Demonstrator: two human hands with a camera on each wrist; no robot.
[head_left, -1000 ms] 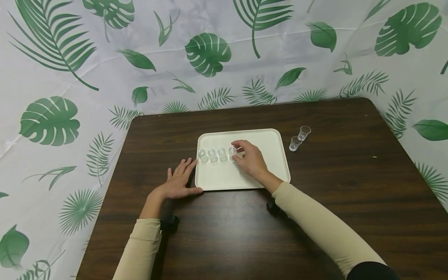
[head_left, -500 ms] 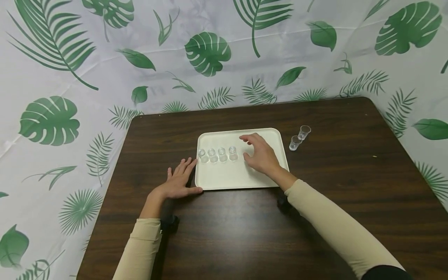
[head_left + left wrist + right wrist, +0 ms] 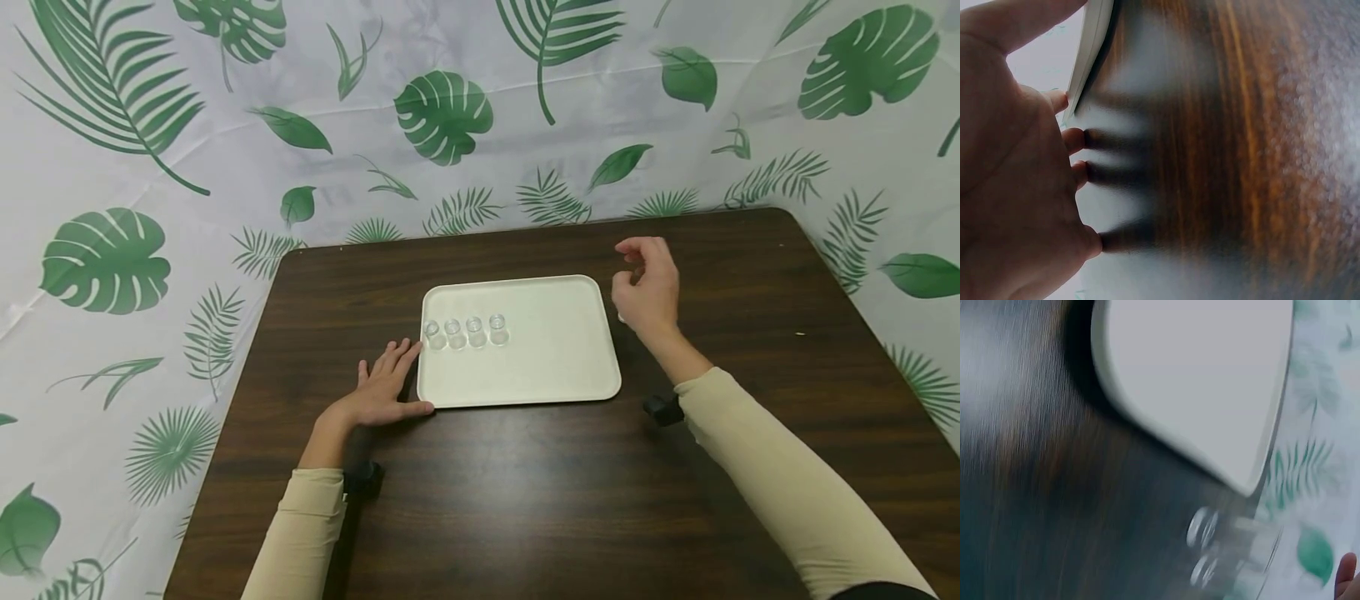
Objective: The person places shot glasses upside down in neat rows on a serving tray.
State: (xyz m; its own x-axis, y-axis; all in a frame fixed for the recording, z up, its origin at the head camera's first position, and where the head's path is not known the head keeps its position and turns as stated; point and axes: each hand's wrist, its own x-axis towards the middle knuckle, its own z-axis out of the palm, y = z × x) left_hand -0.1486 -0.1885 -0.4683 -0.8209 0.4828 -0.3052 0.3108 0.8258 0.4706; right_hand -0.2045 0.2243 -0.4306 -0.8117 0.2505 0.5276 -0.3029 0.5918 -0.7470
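Right of the tray, well off the spot above its surface occupied half a second earlier, the right hand (image 3: 649, 287) had arrived near the loose cups, while the left hand and the cups on the tray had stayed put. Nearest lay the dark tabletop (image 3: 487, 508), the beige sleeves (image 3: 296, 529) coming in over it. Next, the left hand (image 3: 381, 395) lay with spread fingers, thumb and a fingertip against the pale tray (image 3: 547, 350) at its left end. On the tray stood a row of four clear cups (image 3: 476, 333), narrower end seemingly up. Beyond the tray's right edge, the right hand's fingers were bent, thumb and forefinger apart, apparently gripping nothing. It hid the other two from the head view; the right wrist view caught them, blurred: one loose cup (image 3: 1244, 540) just beside its neighbour (image 3: 1235, 578). Each looked light, thin-walled, fairly stiff and slick, so probably easy to topple; a gentle pinch low on the side walls would likely suit, though whether they were glass or plastic could not be told. Their closeness left little finger room, and the tray's raised rim stood between them and the row. Farthest hung a leaf-printed cloth (image 3: 337, 208).
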